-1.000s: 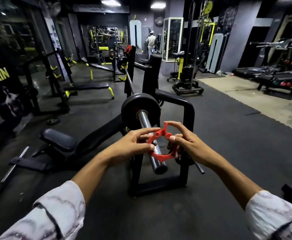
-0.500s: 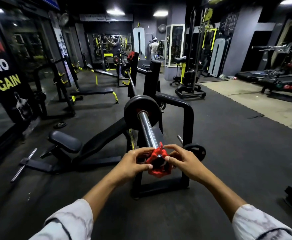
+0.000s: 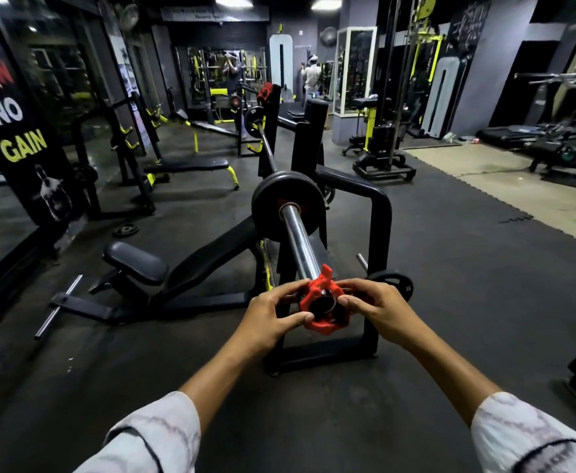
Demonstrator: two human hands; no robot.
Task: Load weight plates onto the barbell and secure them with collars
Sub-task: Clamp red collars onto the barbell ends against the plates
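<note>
Head view: dim gym, wide-angle, sharp at centre.
I log two ceiling light panels [image 3: 233,0] as the main source, both blown out; a bright streak of glare runs along the chrome barbell sleeve [image 3: 298,238]. Dark floor mats [image 3: 450,285] swallow shadows. Straight lines bow at the edges; the wall banner [image 3: 16,131] at left smears softly.

1. The bare chrome sleeve [image 3: 298,240] runs clear between the red collar [image 3: 324,307] at its end and the black plate [image 3: 288,206].
2. The rack frame [image 3: 383,220] hems the right side; a small stored plate [image 3: 394,283] sits near the right hand [image 3: 378,310].
3. The bench [image 3: 191,264] lies low on the left, with open floor [image 3: 467,268] beyond the frame.
</note>
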